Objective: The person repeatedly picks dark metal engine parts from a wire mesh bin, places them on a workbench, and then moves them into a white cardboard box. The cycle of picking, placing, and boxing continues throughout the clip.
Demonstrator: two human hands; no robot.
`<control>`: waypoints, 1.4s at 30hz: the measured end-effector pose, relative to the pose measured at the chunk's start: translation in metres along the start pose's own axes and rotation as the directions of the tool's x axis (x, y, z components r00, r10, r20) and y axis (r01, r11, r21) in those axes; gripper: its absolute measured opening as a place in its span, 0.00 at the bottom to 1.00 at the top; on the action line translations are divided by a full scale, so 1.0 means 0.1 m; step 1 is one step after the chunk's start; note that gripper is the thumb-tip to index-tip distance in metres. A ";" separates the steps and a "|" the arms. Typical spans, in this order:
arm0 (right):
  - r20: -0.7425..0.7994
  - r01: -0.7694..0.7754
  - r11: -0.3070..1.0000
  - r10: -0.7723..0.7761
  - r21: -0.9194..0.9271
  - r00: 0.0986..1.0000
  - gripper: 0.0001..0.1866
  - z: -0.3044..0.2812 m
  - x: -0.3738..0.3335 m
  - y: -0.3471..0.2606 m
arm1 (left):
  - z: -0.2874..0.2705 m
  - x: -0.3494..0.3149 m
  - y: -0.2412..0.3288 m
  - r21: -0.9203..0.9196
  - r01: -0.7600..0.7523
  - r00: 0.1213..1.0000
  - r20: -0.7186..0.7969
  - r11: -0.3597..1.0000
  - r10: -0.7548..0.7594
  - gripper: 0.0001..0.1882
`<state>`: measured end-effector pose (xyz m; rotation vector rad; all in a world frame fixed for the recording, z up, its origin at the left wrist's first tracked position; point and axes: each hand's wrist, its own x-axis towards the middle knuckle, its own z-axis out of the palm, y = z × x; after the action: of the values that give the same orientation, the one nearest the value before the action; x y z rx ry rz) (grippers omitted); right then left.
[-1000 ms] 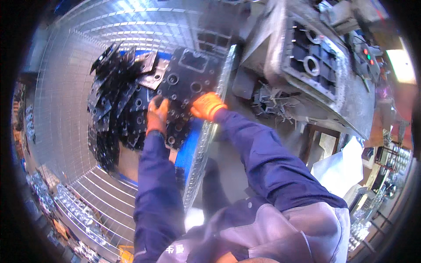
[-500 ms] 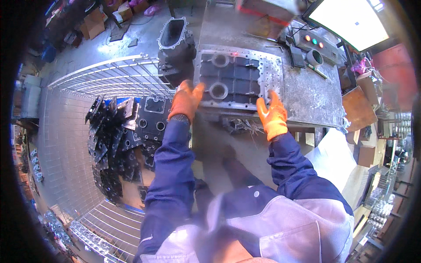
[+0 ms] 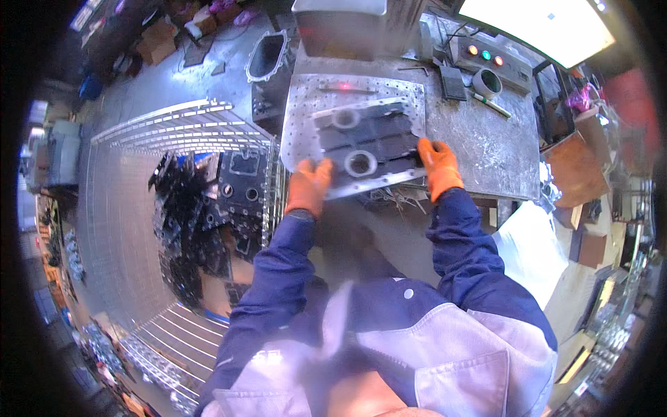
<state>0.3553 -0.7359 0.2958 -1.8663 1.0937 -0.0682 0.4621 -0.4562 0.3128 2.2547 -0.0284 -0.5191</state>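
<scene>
Now, step: setting cast metal housing plate [image 3: 367, 144] on perforated tabletop [image 3: 479, 149].
left hand [image 3: 309, 186]: closed on plate's near-left edge.
right hand [image 3: 438, 167]: gripping right edge.
tip: keep it level, lower flat.

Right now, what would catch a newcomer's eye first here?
Two orange-gloved hands, left hand and right hand, grip the ends of a flat grey metal casting with round bores, over a perforated steel worktable. To the person's left, a wire cage bin holds a heap of dark castings.
</scene>
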 end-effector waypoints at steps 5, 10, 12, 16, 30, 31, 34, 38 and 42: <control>-0.133 -0.026 0.981 0.052 0.190 0.990 0.26 -0.86 0.18 0.93 | 0.67 -0.57 0.41 -0.240 0.079 0.946 0.324 0.968 0.003 0.25; -0.157 -0.015 0.475 -0.262 -0.880 0.952 0.25 -1.76 0.06 1.69 | 1.28 -0.77 0.98 -0.257 0.014 0.935 0.346 0.966 0.079 0.24; -0.007 -0.001 -0.172 0.038 -0.985 0.999 0.38 -1.95 0.15 1.77 | 1.29 -0.74 1.09 -0.379 0.001 0.885 0.431 0.925 0.175 0.25; -0.228 -0.238 0.063 0.128 -0.969 0.965 0.39 -2.00 0.34 1.84 | 0.95 -0.70 0.99 -0.523 -0.206 0.894 0.244 0.827 0.377 0.29; 0.551 0.457 0.561 -0.002 -0.690 0.834 0.14 1.86 -1.38 1.09 | -1.18 0.64 -3.90 -0.891 0.405 0.577 0.074 0.207 -0.813 0.30; 0.631 0.523 0.647 -0.082 -0.555 0.772 0.14 2.42 -1.27 0.77 | -1.23 0.69 -4.09 -0.889 0.423 0.594 0.125 0.176 -0.795 0.32; 0.629 0.727 0.640 -0.465 -0.247 0.623 0.18 4.13 -0.78 -0.24 | -1.40 0.87 -4.46 -0.892 0.451 0.569 0.311 -0.027 -0.761 0.38; 0.677 0.772 0.468 -0.400 -0.429 0.618 0.31 5.65 -0.18 -1.30 | -1.51 1.00 -4.63 -0.890 0.455 0.737 0.355 0.033 -0.575 0.40; 0.799 0.701 0.555 -0.104 -0.448 0.593 0.49 6.39 0.22 -1.49 | -1.49 1.12 -4.72 -0.819 0.554 0.775 0.441 0.149 -0.452 0.42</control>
<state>0.7609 -0.2868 0.0416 -2.5238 -0.0007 0.8864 0.5526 -0.0515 0.0201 0.9751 0.8458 -0.7375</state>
